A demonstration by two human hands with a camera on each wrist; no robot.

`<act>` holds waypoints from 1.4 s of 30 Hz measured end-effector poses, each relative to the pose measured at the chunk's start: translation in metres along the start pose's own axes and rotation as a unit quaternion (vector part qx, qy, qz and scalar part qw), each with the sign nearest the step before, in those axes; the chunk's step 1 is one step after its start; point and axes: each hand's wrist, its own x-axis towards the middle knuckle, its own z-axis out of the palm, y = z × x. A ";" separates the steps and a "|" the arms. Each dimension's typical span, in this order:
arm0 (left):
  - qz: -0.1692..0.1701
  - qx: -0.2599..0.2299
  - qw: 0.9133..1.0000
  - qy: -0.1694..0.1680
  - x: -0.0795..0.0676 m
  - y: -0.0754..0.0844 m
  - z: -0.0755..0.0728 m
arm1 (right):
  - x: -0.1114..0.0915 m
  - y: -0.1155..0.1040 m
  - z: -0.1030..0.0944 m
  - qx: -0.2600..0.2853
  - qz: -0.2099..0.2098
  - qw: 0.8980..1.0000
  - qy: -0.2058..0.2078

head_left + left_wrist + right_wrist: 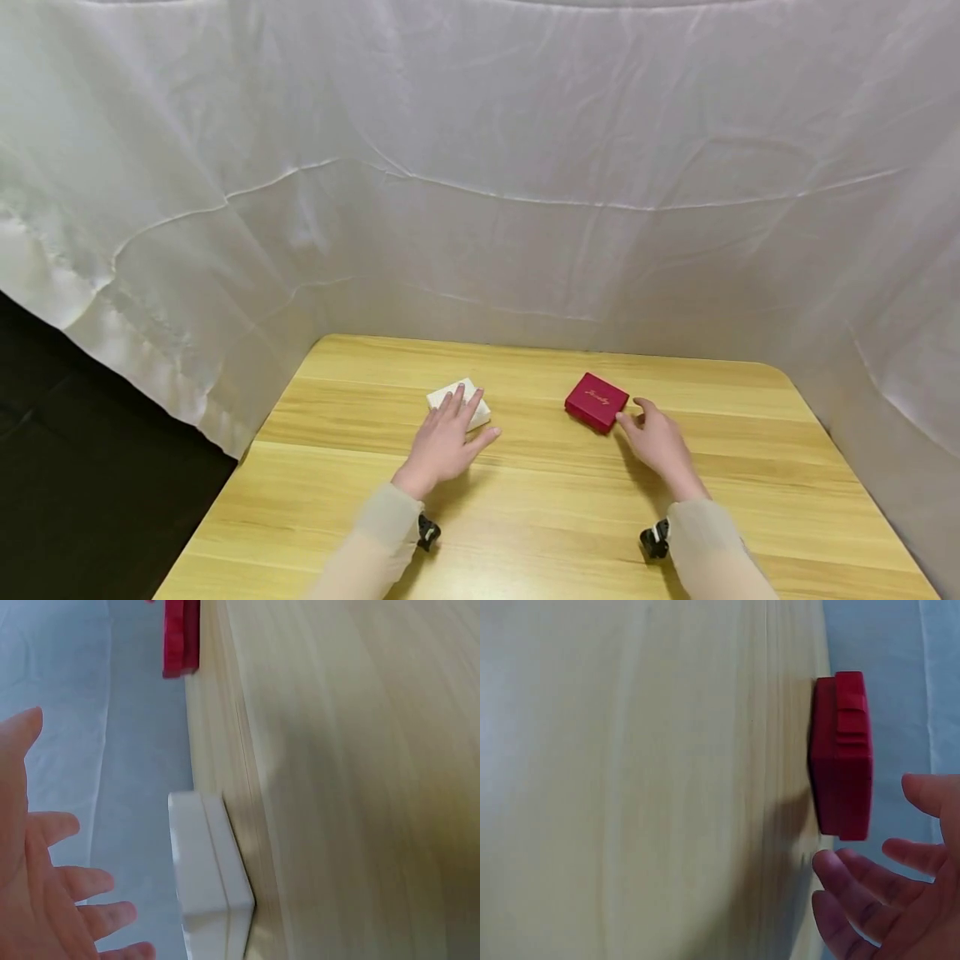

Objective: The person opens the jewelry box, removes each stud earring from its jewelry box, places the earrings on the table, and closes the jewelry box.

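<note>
A small white box (478, 415) with a lid seam lies on the wooden table, partly hidden under my left hand (442, 442). The fingers of that hand are spread and nearly straight; in the left wrist view they hover beside the white box (206, 877) with a gap between. To the right sits a red box (596, 402) with gold script on its lid. My right hand (656, 437) is close by its right side, thumb and fingers apart and loosely bent. The right wrist view has the fingertips just short of the red box (841, 757), holding nothing.
The light wooden table (540, 517) is bordered at the back and sides by a hanging white cloth (480, 250). Beyond its left edge lies a dark floor (90, 467). Small black devices (429, 532) are strapped at both wrists.
</note>
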 end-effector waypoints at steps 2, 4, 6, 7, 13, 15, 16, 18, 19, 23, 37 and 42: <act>0.006 -0.004 1.000 0.002 0.003 0.006 0.003 | 0.005 -0.001 0.004 0.004 0.002 1.000 0.000; 0.010 -0.007 1.000 0.006 0.005 0.012 0.006 | 0.009 -0.001 0.006 0.007 0.009 1.000 0.001; 0.015 -0.010 1.000 0.015 0.007 0.018 0.010 | 0.013 -0.002 0.008 0.014 0.015 1.000 -0.001; 0.018 -0.013 1.000 0.021 0.008 0.020 0.012 | 0.016 -0.003 0.008 0.017 0.018 1.000 -0.002; 0.012 -0.058 0.998 0.039 0.014 0.032 0.019 | 0.028 -0.005 0.011 0.038 0.035 0.999 -0.010; 0.005 -0.084 0.996 0.037 0.016 0.036 0.021 | 0.029 -0.005 0.011 0.047 0.042 0.998 -0.012; 0.002 -0.098 0.995 0.035 0.017 0.038 0.022 | 0.030 -0.005 0.012 0.049 0.044 0.998 -0.014; -0.005 -0.128 0.991 0.029 0.020 0.042 0.024 | 0.031 -0.004 0.011 0.057 0.046 0.997 -0.016; -0.006 -0.146 0.989 0.025 0.022 0.044 0.025 | 0.031 -0.004 0.011 0.060 0.047 0.997 -0.018; 0.005 -0.183 0.983 -0.003 0.027 0.052 0.031 | 0.030 -0.004 0.010 0.071 0.043 0.996 -0.024; 0.024 -0.273 0.959 -0.069 0.051 0.075 0.065 | 0.019 -0.006 0.015 0.098 0.045 0.994 -0.027; 0.016 -0.284 0.955 -0.081 0.059 0.084 0.070 | 0.016 -0.008 0.015 0.100 0.045 0.994 -0.027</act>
